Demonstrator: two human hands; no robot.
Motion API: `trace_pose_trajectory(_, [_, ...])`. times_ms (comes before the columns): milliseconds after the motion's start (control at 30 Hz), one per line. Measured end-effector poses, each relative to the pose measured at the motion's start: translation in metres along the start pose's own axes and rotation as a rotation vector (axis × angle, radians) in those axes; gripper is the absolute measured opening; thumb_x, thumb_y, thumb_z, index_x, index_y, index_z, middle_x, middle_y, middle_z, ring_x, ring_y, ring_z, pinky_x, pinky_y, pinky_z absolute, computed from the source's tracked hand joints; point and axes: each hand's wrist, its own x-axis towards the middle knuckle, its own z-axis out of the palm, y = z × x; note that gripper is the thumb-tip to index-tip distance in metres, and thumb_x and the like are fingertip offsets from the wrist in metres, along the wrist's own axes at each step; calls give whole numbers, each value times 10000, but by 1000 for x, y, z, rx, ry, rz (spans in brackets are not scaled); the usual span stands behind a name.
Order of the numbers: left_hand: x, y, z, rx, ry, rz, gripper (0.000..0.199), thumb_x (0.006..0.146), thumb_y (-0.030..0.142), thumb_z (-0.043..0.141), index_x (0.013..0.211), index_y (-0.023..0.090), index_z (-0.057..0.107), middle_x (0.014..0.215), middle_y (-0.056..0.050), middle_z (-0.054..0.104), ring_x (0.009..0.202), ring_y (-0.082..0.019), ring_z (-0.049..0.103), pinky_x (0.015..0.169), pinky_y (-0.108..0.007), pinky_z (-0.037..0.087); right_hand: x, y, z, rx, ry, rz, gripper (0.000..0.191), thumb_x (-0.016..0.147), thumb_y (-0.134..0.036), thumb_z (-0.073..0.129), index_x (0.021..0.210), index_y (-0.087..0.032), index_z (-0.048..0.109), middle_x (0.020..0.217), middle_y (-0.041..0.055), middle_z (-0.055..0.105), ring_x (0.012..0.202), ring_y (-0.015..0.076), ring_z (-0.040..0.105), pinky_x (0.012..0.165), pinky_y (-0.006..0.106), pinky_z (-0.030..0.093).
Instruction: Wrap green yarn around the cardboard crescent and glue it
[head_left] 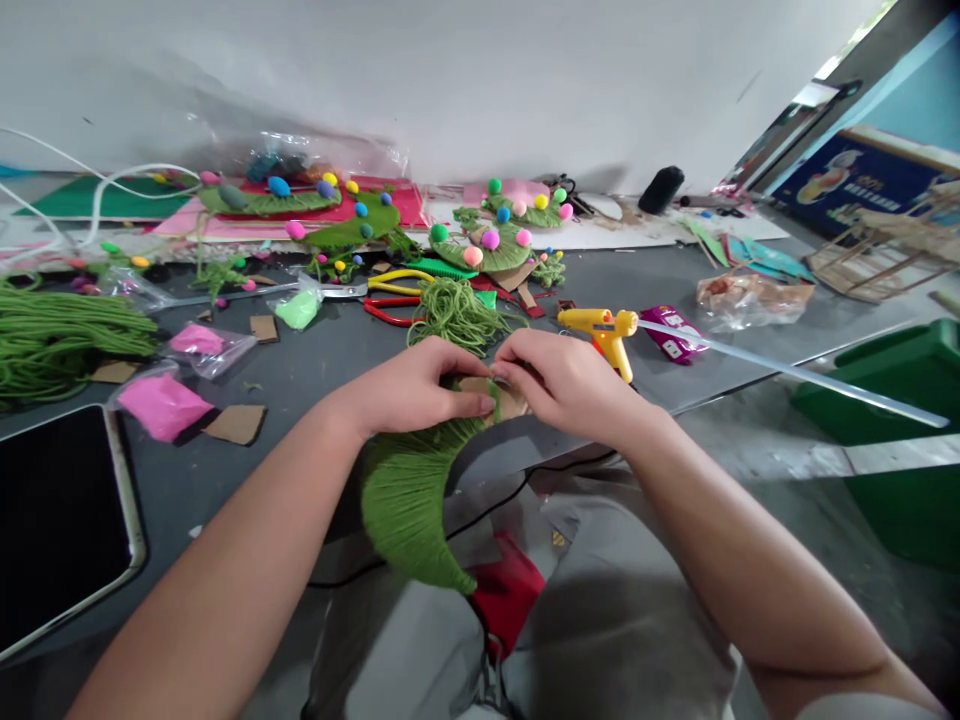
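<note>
A crescent-shaped piece of cardboard wrapped in green yarn (412, 490) hangs over the table's front edge. Its upper end shows bare brown cardboard (513, 400). My left hand (420, 390) grips the crescent near that end, thumb on top and fingers behind. My right hand (562, 380) is closed in a pinch at the edge where yarn meets cardboard; whatever lies between its fingertips is too small to make out. Just beyond my hands sits a loose heap of green yarn (459, 315). A yellow hot glue gun (600, 325) lies right of it, with a long clear glue stick (787, 368) poking out.
Scissors with red and yellow handles (394, 295) lie beyond the left hand. Yarn crescents with pompoms (484, 248) line the back. At left are a green yarn bundle (67, 335), a pink clay packet (165, 402) and a tablet (64, 520). A green bin (885, 380) stands right.
</note>
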Motion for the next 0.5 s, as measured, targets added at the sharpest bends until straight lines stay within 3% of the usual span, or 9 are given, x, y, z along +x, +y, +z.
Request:
trace_pose_trajectory(100, [0,0,-2,-49,54,-11,335,831,438,675,1029,175,743,879,-16,696,787,-166,586,679,-251,435,-2,-4,-2,-11,60,18,210,1011,-284,448,914,-174,599,918,57,679,789,158,587,696,276,375])
trace_pose_trajectory(267, [0,1,-3,-37,96,23,294,818,418,692,957,165,750,818,-10,682,739,-149,574,644,-234,431,-8,-13,-2,-2,68,45,200,1010,-298,456,933,-183,600,937,59,672,824,168,592,700,278,381])
trace_pose_trajectory(500, [-8,6,-11,-135,353,49,299,797,388,739,982,152,745,844,-23,703,745,-146,596,646,-224,448,-16,-21,3,73,103,111,156,998,-250,462,915,-186,578,885,36,641,757,142,542,666,270,362])
